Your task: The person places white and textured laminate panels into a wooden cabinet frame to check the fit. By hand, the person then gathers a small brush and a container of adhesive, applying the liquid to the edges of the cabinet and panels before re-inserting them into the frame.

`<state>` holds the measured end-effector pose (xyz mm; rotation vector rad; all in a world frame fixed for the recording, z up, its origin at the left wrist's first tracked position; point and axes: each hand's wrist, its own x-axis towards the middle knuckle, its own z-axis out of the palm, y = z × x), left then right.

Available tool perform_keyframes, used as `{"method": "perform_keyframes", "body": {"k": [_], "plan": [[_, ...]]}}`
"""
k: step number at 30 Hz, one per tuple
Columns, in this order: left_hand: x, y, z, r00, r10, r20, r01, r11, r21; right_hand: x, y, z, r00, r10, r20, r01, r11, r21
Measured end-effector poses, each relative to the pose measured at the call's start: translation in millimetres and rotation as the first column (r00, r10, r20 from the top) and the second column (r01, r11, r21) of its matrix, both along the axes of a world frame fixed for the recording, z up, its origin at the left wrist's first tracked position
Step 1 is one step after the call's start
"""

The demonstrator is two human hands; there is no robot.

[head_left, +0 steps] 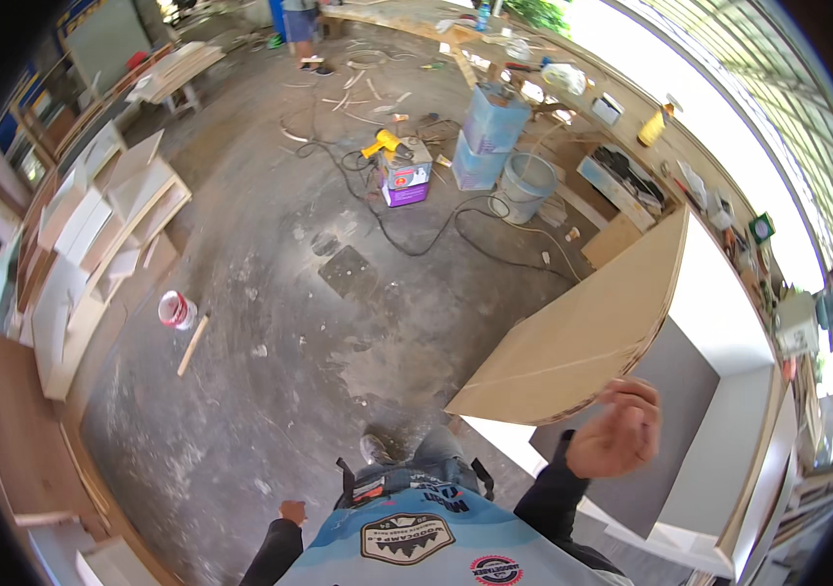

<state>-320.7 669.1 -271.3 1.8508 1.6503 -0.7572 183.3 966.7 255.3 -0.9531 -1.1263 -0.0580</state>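
My right hand (617, 435) is raised beside the lower edge of a tan plywood panel (573, 327), over the white-walled cabinet box (729, 420). Its fingers are curled in, and whatever they hold, if anything, is too small to make out. Whether they touch the panel's edge I cannot tell. The panel leans at a slant across the box, whose grey inner board (665, 410) shows behind it. Low at my left side hangs my left hand (292, 511), away from any object, its fingers mostly hidden.
On the floor ahead, a yellow heat gun (389, 145) lies on a square tin (405, 181), its dark cable trailing. Blue containers (490, 132) and a bucket (524, 186) stand farther right. A red-and-white tub (177, 310) and wooden stick (193, 345) lie left, near shelving (94, 244).
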Motion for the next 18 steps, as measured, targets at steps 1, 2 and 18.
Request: {"method": "perform_keyframes", "body": {"k": [1,2,18], "plan": [[-8.0,29.6,-0.9,0.999,-0.037,-0.006,0.037,0.999,-0.004,-17.2,8.9,0.1,0.998,0.022,0.056,-0.019,0.998,-0.059],[-17.7,57.1,-3.3,0.997,-0.073,-0.005,0.074,0.996,0.046,-32.4,19.2,-2.3,0.993,0.059,0.101,-0.046,0.992,-0.118],[47.8,408.2,22.4,0.719,0.287,0.633,-0.525,0.821,0.225,10.0,321.6,-195.9,0.918,0.361,0.165,-0.065,0.548,-0.834]]}}
